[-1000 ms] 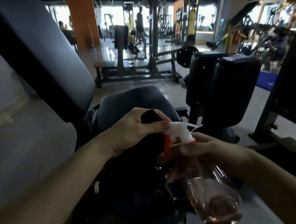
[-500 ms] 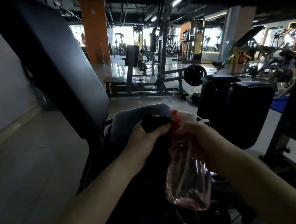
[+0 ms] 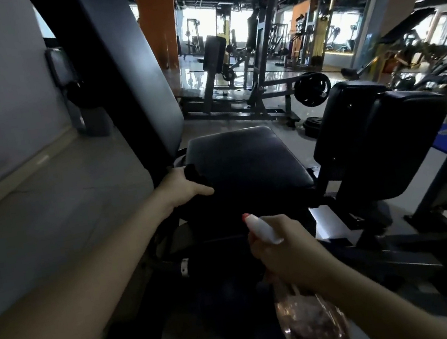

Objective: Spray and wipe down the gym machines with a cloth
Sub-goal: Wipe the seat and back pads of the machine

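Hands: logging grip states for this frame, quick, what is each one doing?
Left hand: closed on the dark cloth at the seat pad edge.
Right hand: closed around the spray bottle.

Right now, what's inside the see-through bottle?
The spray bottle, held in the right hand, has pinkish liquid pooled in its lower part, with a thin tube running down through it. The hand covers the bottle's neck, so the top of the tube is hidden.
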`<act>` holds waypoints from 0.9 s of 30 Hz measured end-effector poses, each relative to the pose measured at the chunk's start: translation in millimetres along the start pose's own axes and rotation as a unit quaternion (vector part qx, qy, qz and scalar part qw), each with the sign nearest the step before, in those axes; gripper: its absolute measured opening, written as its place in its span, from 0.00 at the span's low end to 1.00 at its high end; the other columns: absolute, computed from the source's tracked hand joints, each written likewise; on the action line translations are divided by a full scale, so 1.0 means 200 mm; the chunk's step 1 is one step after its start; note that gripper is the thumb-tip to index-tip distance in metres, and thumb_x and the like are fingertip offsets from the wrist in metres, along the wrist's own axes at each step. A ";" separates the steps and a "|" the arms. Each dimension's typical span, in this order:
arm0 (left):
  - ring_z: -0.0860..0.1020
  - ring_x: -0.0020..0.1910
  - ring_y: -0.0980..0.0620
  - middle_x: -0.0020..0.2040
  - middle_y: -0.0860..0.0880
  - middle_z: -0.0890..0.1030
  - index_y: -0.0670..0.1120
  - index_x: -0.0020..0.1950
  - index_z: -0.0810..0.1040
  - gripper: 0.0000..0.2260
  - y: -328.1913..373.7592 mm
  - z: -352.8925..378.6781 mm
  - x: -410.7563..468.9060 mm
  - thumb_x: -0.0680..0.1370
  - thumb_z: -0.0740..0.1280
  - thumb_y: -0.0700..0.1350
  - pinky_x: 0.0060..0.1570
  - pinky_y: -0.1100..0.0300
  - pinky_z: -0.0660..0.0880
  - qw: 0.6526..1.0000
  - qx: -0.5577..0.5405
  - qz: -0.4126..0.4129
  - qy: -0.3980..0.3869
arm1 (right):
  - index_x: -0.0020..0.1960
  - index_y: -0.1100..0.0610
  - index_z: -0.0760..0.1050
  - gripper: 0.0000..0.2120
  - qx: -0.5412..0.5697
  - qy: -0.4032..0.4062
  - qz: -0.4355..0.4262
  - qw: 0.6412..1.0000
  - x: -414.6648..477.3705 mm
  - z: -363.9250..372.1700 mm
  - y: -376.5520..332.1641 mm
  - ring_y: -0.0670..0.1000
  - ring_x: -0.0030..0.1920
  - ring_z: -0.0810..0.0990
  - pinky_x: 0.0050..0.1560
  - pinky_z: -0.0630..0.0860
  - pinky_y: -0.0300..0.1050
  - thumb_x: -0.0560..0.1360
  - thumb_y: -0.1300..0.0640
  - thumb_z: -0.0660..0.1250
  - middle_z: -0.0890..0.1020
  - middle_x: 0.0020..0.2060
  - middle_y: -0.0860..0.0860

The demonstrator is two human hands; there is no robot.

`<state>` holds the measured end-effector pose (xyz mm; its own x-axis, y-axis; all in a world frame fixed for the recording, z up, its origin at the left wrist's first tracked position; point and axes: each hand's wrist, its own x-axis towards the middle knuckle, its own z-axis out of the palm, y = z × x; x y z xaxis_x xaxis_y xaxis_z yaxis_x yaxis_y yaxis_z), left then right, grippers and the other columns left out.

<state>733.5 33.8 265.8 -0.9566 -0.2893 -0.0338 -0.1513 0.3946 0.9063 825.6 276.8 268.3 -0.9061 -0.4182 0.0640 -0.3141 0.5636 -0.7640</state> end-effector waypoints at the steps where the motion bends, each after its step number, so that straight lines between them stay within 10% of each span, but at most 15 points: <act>1: 0.84 0.47 0.50 0.47 0.49 0.86 0.49 0.53 0.83 0.17 0.01 -0.01 0.01 0.67 0.82 0.41 0.48 0.59 0.79 1.000 0.005 -0.001 -0.012 | 0.38 0.58 0.71 0.15 -0.016 0.005 0.002 1.000 -0.01 0.04 0.01 0.48 0.27 0.74 0.30 0.74 0.47 0.79 0.50 0.63 0.75 0.29 0.48; 27: 0.83 0.47 0.49 0.48 0.48 0.84 0.49 0.53 0.80 0.17 -0.03 0.03 -0.02 0.68 0.80 0.39 0.48 0.57 0.78 0.999 0.036 0.026 0.026 | 0.35 0.57 0.67 0.12 0.022 0.082 -0.003 0.996 -0.11 -0.06 0.27 0.50 0.27 0.71 0.30 0.69 0.49 0.75 0.57 0.64 0.73 0.26 0.50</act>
<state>737.3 37.3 257.4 -0.9498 -0.3107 0.0357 -0.1211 0.4706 0.8740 824.7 325.2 233.4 -0.9397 -0.2973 0.1690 -0.3094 0.5288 -0.7903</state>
